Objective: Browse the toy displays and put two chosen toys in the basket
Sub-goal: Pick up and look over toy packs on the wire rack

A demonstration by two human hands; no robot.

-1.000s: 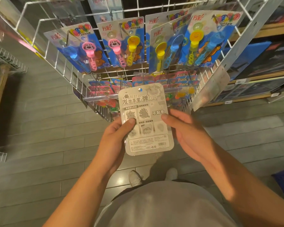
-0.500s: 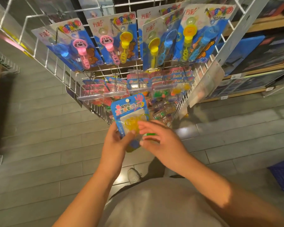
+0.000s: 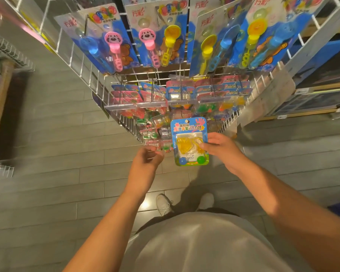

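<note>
We stand on grey plank flooring (image 3: 57,193) before a white wire display rack (image 3: 82,63), wooden shelving (image 3: 312,89) off to the right. Along the rack's top edge we count four carded bubble-wand packs (image 3: 161,36); smaller carded toys crowd its lower edge, too many to count. Our right hand (image 3: 222,148) pinches one blue toy card (image 3: 188,141), face up, by its right edge just below the rack. Our left hand (image 3: 146,160), fingers loosely curled, holds nothing.

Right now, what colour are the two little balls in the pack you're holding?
One blue ball, one green ball, at the bottom of the toy pack; head view.
</note>
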